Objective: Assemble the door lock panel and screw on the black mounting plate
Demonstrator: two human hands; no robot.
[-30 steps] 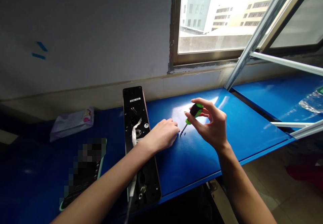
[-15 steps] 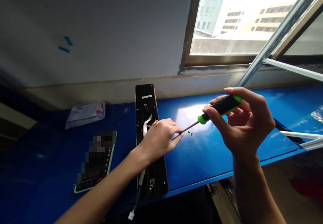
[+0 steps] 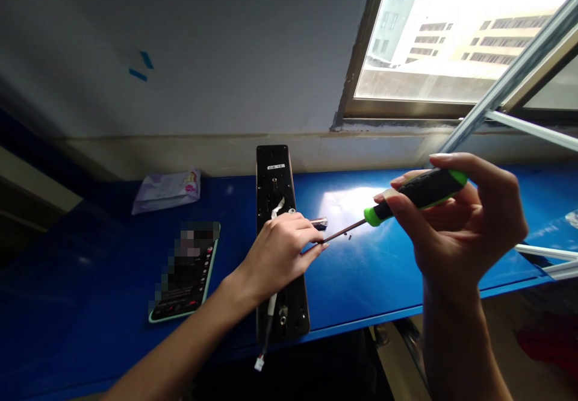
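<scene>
My right hand [image 3: 456, 220] is closed round a black and green screwdriver [image 3: 418, 193], held above the blue table [image 3: 383, 268] with its thin shaft pointing left. The tip meets the fingertips of my left hand [image 3: 282, 250], which pinch something too small to make out beside a small shiny metal piece [image 3: 318, 223]. My left hand lies over a long black lock panel [image 3: 277, 208] that has a white ribbon cable and a wire hanging off the front edge. Tiny dark screws [image 3: 348, 235] lie on the table under the shaft.
A phone [image 3: 187, 274] in a green case lies left of the panel. A pack of tissues [image 3: 167, 189] sits by the wall at the back left. A window with an aluminium frame [image 3: 492, 106] stands open at the right.
My right hand has lifted the screwdriver off the table and tilted it from near upright to nearly level. My left fingers stay at its tip. The view has shifted left.
</scene>
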